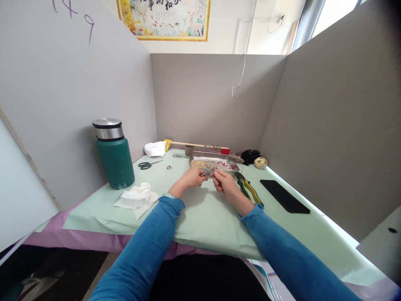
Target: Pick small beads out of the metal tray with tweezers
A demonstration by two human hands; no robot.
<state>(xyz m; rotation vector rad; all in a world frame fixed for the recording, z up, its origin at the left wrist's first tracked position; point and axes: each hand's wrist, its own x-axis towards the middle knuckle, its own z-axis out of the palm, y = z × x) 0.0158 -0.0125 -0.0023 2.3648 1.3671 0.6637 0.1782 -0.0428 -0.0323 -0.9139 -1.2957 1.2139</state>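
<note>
My left hand [193, 177] is closed around a thin metal tool [206, 172], possibly tweezers, with its tip pointing toward my right hand. The fingers of my right hand [224, 184] are pinched together close to that tip. Whatever lies between them is too small to make out, though a speck of red shows there. Just beyond both hands stands a metal tray [210, 155] with tan beads [202, 164] on its left side and red and pale ones [224, 165] on its right. Pliers [250, 190] with green and yellow handles lie beside my right wrist.
A green bottle [115, 161], crumpled tissue [138, 196] and scissors [150, 164] are on the left. Behind the tray a wooden stick [194, 144] lies near a red container [225, 151]. A black phone-like slab [283, 195] rests at right. Grey partitions [216, 96] enclose the table.
</note>
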